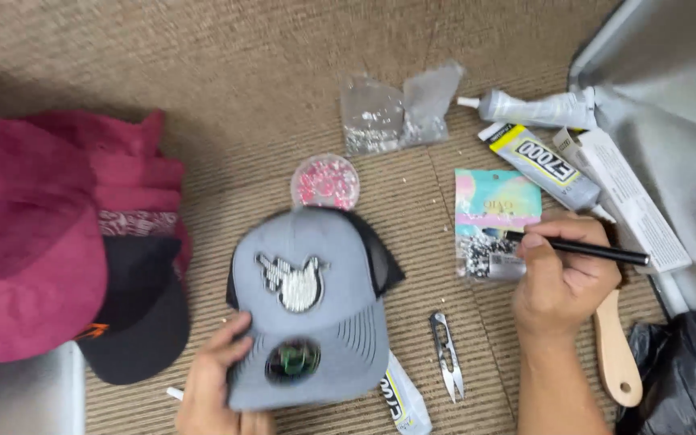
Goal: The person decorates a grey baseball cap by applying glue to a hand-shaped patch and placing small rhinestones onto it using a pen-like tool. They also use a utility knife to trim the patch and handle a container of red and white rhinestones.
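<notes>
Left hand (217, 379) is gripping the brim of a grey cap (309, 310), fingers curled up over its left edge, thumb side hidden underneath. Right hand (561, 282) is closed around a thin black pen-like tool (598, 252), pinched near the front end, with the tip resting down on a small packet of silvery stones (493, 229) — the one with a pastel card on top.

The cap sits flat on the woven tan mat (227, 89), brim toward the person, black mesh at the back. On its front panel there's a half-filled sparkly patch (293, 282), and a round shiny sticker (293, 360) on the brim. Just behind the cap is a little round tub of pink stones (325, 182), touching or nearly touching the crown — can't quite tell.

Other bits around: two clear bags of stones (396, 109) further back, a couple of glue tubes (540, 133) at the right, another glue tube (403, 399) poking out from under the brim, small thread snips (447, 354) between cap and right hand, a wooden handle (615, 354) behind the right wrist, and a pile of maroon and black caps (66, 266) on the left.
</notes>
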